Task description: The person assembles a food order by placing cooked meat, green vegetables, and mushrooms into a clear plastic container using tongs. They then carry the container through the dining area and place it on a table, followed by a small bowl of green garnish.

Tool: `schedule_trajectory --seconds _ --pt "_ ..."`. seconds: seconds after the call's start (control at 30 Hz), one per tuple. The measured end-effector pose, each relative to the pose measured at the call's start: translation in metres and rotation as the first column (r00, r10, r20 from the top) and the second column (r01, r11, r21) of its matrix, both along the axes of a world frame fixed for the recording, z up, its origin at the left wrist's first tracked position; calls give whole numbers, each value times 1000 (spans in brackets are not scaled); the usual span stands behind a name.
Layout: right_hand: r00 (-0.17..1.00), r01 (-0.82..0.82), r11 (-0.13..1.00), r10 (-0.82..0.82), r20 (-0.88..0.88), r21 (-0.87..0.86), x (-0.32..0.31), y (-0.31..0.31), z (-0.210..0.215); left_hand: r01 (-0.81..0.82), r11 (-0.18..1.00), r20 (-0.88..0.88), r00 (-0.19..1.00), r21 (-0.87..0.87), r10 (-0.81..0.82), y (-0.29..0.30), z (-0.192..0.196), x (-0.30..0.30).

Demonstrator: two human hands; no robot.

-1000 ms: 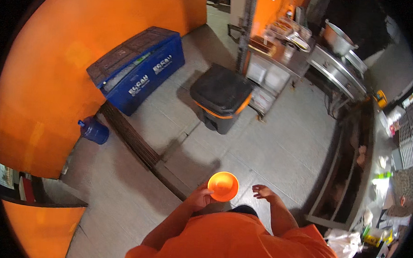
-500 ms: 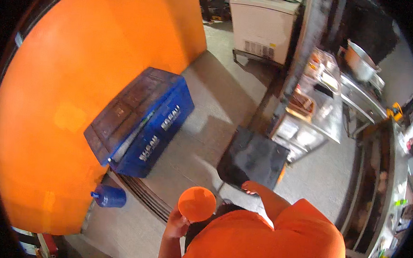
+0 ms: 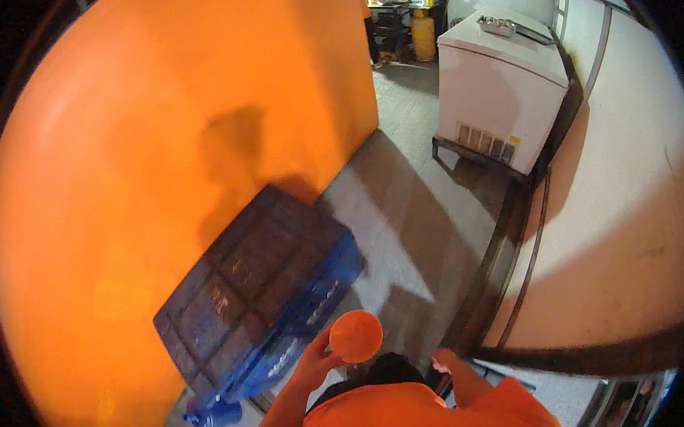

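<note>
My left hand (image 3: 321, 355) is closed on the side of a round orange bowl (image 3: 356, 337), which I hold out in front of my body with its round face turned up. The bowl looks empty. At my other side, my right hand (image 3: 442, 361) hangs low beside my orange shirt. It is small and blurred, so its finger shape is unclear, and I see no object in it. Just ahead of my left hand stands a big blue chest (image 3: 331, 278) with a dark, dirty lid (image 3: 256, 267), closed.
Along the left runs an orange wall (image 3: 130, 166). A blue water jug (image 3: 217, 416) lies by the chest's near end. Farther ahead stands a white chest freezer (image 3: 500, 98) on a dark stand, with a metal tray (image 3: 497, 26) on top. A pale wall (image 3: 609, 202) borders the right.
I have moved forward, and the blue chest and freezer appear closer. The counter and black box on the right have gone out of view. The bowl stays in my left hand.
</note>
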State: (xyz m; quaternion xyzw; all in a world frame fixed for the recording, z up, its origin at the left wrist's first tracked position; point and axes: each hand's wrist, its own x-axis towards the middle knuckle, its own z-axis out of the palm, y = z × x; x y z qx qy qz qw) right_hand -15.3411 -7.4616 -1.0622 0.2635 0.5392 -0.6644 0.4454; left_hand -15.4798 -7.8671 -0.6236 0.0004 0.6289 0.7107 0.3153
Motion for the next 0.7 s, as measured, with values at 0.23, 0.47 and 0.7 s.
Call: schedule_trajectory --seconds 0.23,0.47,0.7 --pt "753 526 834 -548 365 169 -92 96 72 194 980 172 968 -40 -184 106 -23 -346" --pt "630 -240 466 742 -228 852 -559 287 32 193 981 361 914 8 -183 233 -57 -642" --pt "603 239 887 185 -776 396 -1158 296 287 -55 997 403 912 -59 74 318 -104 -916"
